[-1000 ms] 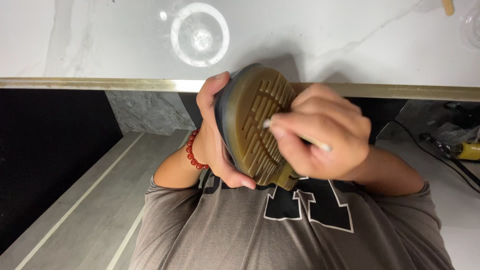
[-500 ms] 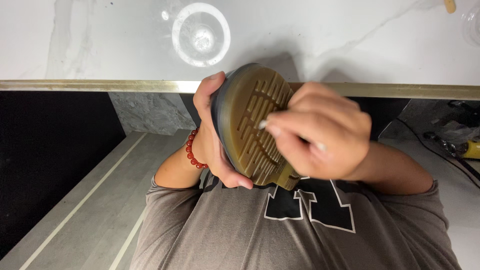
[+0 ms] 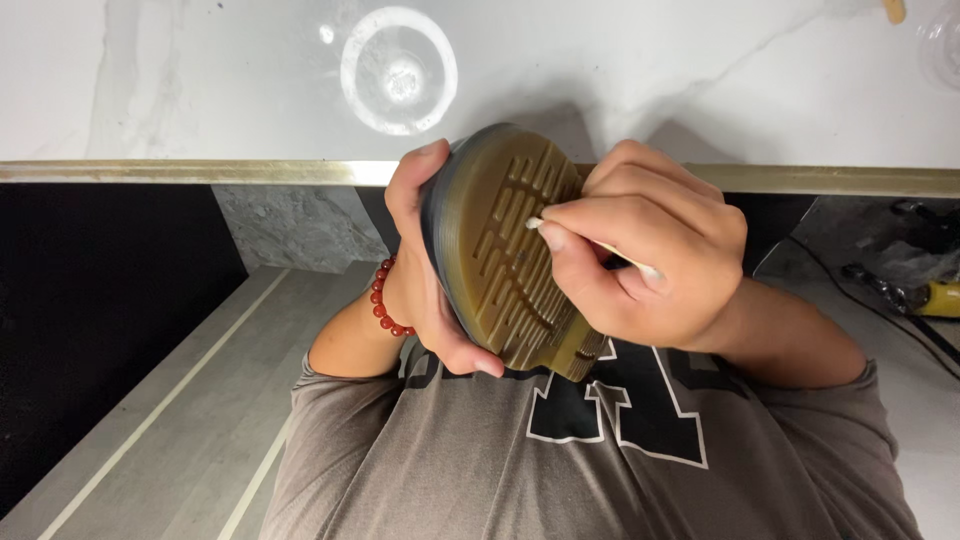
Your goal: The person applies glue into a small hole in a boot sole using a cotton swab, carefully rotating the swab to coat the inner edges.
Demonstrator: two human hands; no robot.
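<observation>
While the left hand (image 3: 425,290) clasps a dark shoe with a ridged tan rubber sole (image 3: 510,255), its grip is closed round the edge. The right hand (image 3: 650,255) pinches a thin white cotton swab (image 3: 600,246), tip in a groove, above the white marble surface (image 3: 200,80).

Home-like room: white marble counter (image 3: 700,90), glass bowl (image 3: 398,70), grey floorboards (image 3: 150,420).

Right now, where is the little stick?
In the head view, the stick is right of centre, pinched in the right hand, its tip touching the shoe sole held by the left hand.
</observation>
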